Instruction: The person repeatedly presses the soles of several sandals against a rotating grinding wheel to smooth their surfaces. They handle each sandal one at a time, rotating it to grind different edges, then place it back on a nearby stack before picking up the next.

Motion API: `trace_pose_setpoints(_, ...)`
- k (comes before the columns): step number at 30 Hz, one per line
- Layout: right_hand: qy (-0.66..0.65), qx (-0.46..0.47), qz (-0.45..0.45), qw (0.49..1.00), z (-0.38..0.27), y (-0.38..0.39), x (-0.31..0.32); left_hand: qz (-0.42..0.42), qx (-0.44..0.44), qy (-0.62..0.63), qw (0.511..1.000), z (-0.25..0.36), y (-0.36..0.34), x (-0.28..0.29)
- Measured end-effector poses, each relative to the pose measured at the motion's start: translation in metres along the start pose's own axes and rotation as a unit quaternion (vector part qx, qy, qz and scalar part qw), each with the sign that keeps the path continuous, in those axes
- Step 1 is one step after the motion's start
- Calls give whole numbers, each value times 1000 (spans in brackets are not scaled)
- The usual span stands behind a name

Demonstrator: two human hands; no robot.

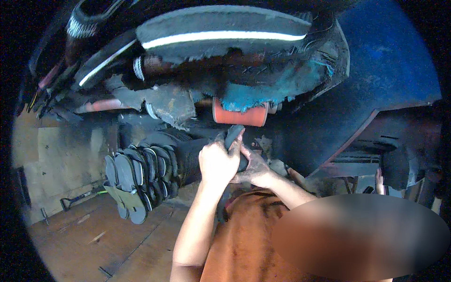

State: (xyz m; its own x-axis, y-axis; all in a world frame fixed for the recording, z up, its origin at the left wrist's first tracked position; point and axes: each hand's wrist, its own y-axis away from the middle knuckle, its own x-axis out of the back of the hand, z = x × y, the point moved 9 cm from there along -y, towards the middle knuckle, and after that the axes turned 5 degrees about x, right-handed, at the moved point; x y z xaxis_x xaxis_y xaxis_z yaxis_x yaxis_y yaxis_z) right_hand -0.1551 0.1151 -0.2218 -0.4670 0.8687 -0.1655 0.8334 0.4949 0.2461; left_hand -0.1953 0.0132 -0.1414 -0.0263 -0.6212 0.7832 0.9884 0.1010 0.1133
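Observation:
Both hands grip one dark grey sandal sole (233, 137), whose rounded end points up toward a red-orange roller (239, 113). My left hand (218, 159) is wrapped round its near-left side, the thumb side along the sole. From the right, my right hand (256, 165) closes on its lower part. Most of the sole is hidden behind the fingers. Its tip is just below the roller; whether they touch, I cannot tell. Ragged turquoise fluff (272, 96) hangs over the top of the roller.
Several grey and dark flip-flops (126, 175) hang bunched at the left, with an olive pair below. A dark wheel with a white stripe (225, 35) spans the top. A blue panel (385, 61) rises on the right. Another person's hand (379, 177) shows at far right.

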Motion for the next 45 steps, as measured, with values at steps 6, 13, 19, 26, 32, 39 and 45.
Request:
trace_pose_setpoints(6,-66,-12,17,998,9,-9,28,6,26,52,998,-7,-19,-31)
trace_pose_setpoints(13,3,-22,-60,998,-13,-3,17,40,41,190,980,-10,7,-15)
trace_pose_setpoints(19,89,2,-54,995,-14,3,2,44,38,211,976,-7,17,17)
trace_pose_setpoints(26,-45,-48,77,995,-14,-16,33,-57,98,115,987,-13,-29,-34)
trace_pose_setpoints(32,414,94,7,905,-27,2,24,-19,37,458,888,-24,10,-43)
trace_pose_setpoints(39,442,167,96,876,-43,14,-5,20,31,301,953,-17,14,-2)
trace_pose_setpoints(45,102,45,-4,994,-32,2,-10,77,-44,84,993,9,3,23)
